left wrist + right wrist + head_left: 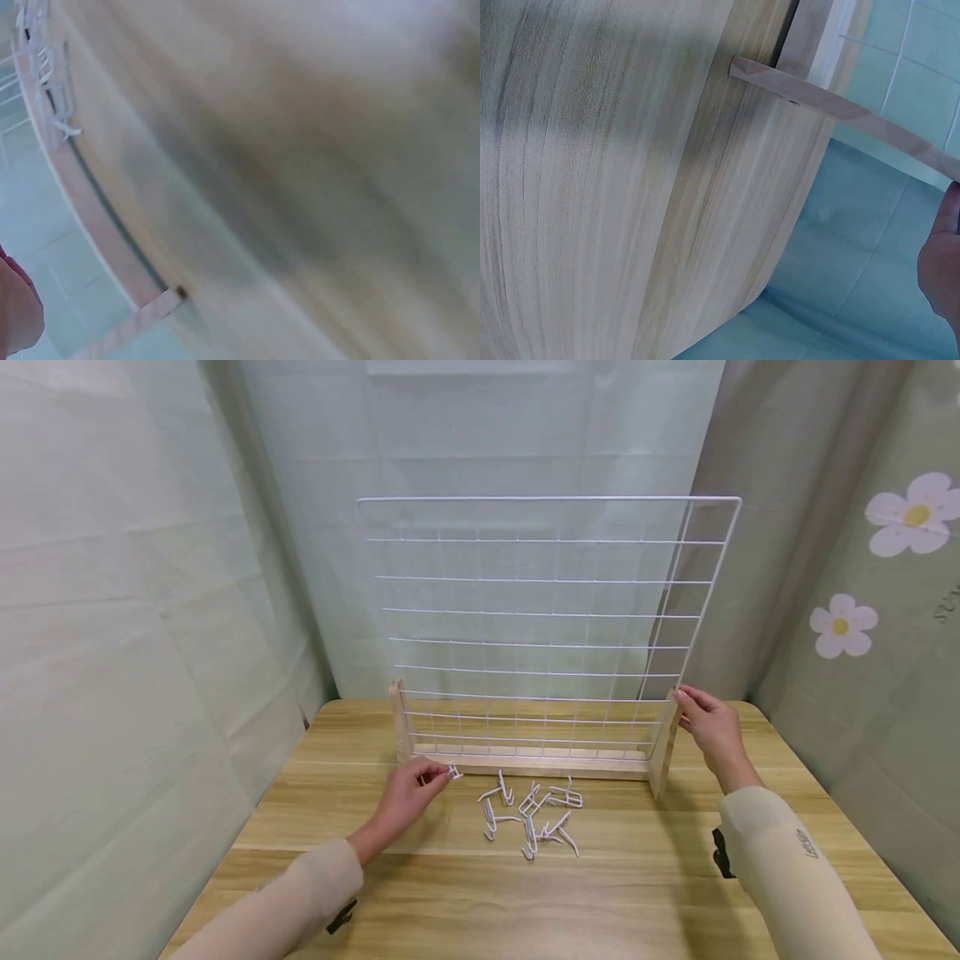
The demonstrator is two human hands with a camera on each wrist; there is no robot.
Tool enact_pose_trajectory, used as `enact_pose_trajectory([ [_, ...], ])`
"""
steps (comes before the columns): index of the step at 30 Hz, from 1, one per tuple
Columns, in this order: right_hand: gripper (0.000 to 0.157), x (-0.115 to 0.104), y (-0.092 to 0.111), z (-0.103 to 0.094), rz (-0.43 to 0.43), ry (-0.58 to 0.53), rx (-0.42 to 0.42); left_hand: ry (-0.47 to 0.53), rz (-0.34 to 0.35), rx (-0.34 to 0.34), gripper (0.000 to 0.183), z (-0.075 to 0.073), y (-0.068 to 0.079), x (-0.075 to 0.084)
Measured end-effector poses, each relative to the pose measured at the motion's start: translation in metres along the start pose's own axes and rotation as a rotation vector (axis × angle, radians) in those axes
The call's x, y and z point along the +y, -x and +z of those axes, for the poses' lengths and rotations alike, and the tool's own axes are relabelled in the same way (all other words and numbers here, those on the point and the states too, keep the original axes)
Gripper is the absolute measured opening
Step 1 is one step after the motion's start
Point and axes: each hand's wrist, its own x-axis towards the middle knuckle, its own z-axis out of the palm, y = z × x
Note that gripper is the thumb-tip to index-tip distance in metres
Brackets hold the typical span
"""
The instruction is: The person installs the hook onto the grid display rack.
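A white wire grid panel stands upright on a wooden base, its lower edge along the wooden crossbar. My left hand pinches a small white wire hook between thumb and fingers, just in front of the base's left end. At the other end my right hand grips the top of the right wooden upright, beside the grid's edge. Only part of that hand shows in the right wrist view. In the left wrist view, the left hand is cut off by the frame and its hook is hidden.
Several white wire hooks lie loosely grouped on the wooden table in front of the base. The left wooden upright stands behind my left hand. Pale curtains hang around the table on the left, back and right.
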Motion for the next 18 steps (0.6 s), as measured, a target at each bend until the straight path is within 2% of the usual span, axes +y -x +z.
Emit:
enact_pose_trajectory([
  [7,0.062,0.001,0.0,0.0,-0.011,0.004,0.009,-0.002,0.029,0.079,0.004,-0.009,-0.016,0.011],
  [18,0.061,0.001,0.0,0.0,-0.018,0.003,0.01,-0.02,0.035,0.188,0.009,-0.015,-0.037,0.026],
])
